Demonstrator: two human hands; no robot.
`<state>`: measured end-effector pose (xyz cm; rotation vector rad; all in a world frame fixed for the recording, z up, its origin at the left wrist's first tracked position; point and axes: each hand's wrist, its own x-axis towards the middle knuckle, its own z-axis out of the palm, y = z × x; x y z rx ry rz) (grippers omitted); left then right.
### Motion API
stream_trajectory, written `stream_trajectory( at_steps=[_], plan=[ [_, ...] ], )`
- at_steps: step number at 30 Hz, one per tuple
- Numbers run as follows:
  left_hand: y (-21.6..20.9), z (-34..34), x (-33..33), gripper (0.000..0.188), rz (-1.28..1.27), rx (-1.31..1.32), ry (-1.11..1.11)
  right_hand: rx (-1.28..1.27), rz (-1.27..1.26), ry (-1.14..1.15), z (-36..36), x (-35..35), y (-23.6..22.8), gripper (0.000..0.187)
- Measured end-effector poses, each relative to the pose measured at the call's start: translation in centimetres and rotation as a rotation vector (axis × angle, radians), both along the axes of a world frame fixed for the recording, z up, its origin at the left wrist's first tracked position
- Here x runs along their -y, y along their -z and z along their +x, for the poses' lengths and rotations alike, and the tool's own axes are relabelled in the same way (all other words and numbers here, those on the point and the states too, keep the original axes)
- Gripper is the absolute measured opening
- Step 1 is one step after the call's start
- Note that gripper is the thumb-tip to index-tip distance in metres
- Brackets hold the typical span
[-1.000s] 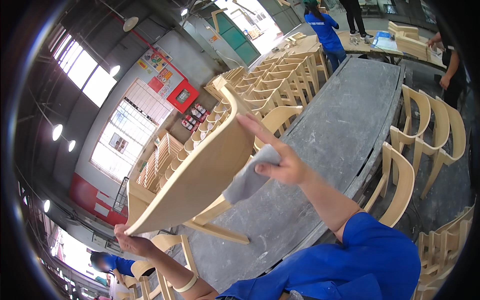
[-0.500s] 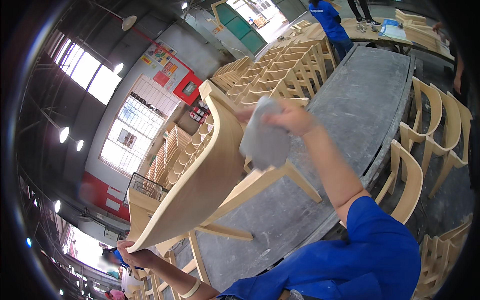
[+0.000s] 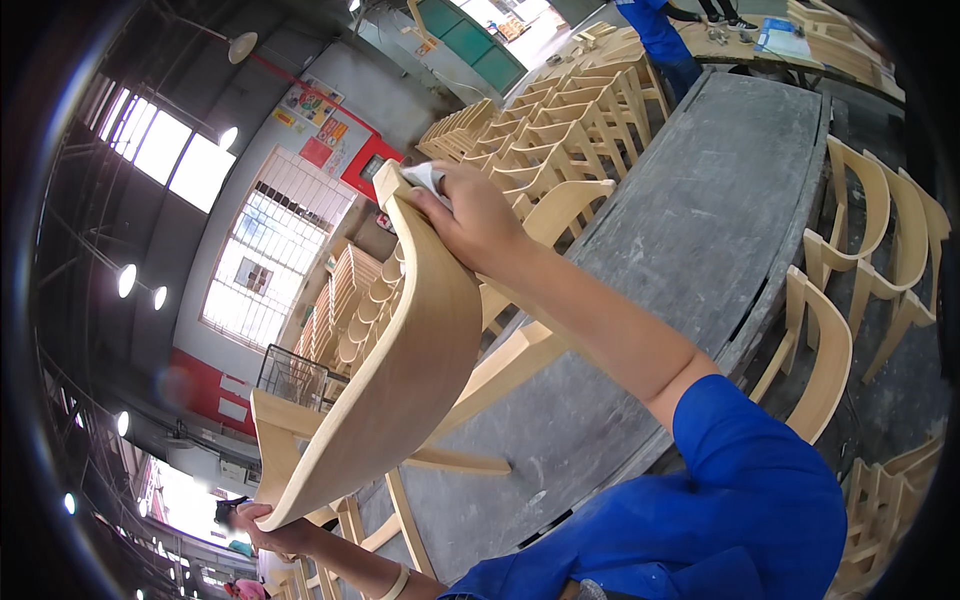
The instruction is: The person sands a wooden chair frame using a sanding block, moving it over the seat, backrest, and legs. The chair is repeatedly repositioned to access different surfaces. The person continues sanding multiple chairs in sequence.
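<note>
Tilted up in front of me is a pale wooden chair frame with a broad curved backrest [image 3: 420,350]. My left hand [image 3: 265,530] is closed around the lower left end of that backrest. At its upper end, my right hand [image 3: 470,215] is closed on a thin grey sheet of sandpaper [image 3: 425,178] and holds it against the wood. Only a pale corner of the sheet shows; my fingers hide the rest. The chair's legs [image 3: 460,460] rest over the grey table [image 3: 700,200].
Rows of similar chair frames [image 3: 570,120] stand beyond the table. More curved-back chairs [image 3: 825,350] are close by on the right. A person in blue [image 3: 655,40] stands at the far end, near a wooden worktable [image 3: 735,65] bearing parts.
My right hand has moved left and up with the sandpaper, from in front of the backrest onto its upper end. My left hand keeps its grip on the lower end.
</note>
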<state>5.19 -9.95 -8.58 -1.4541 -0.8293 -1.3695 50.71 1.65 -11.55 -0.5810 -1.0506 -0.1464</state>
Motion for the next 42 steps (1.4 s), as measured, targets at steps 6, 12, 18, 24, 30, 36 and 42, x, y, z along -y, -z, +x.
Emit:
stream_trajectory(
  at_steps=[6, 12, 18, 24, 30, 36, 42],
  plan=[
    [0.3, 0.3, 0.4, 0.022, -0.04, 0.071, 0.132, -0.004, -0.211, -0.176, 0.9, 0.2, -0.4, 0.033],
    [-0.1, -0.6, -0.1, 0.028, -0.012, -0.062, 0.012, -0.015, -0.331, -0.247, 1.6, 1.4, 1.4, 0.04],
    [0.4, 0.3, -0.2, 0.025, -0.006, -0.005, 0.109, 0.093, -0.481, -0.213, 3.3, 2.7, 4.1, 0.036],
    [1.3, 1.7, 1.7, 0.043, -0.048, 0.323, 0.437, 0.051, -0.093, -0.141, 6.3, 4.8, 0.8, 0.031],
    [2.5, 2.3, 3.3, 0.053, 0.009, 0.227, 0.592, -0.065, -0.148, -0.155, 6.3, 8.2, -0.9, 0.035],
    [2.8, 1.5, 2.2, 0.062, -0.036, 0.15, 0.433, -0.545, 0.134, -0.198, 6.4, 16.1, 0.7, 0.039],
    [2.8, 1.5, 0.4, 0.048, 0.047, -0.104, 0.431, 0.397, 0.227, -0.561, 3.1, 17.5, 1.3, 0.044]
  ],
)
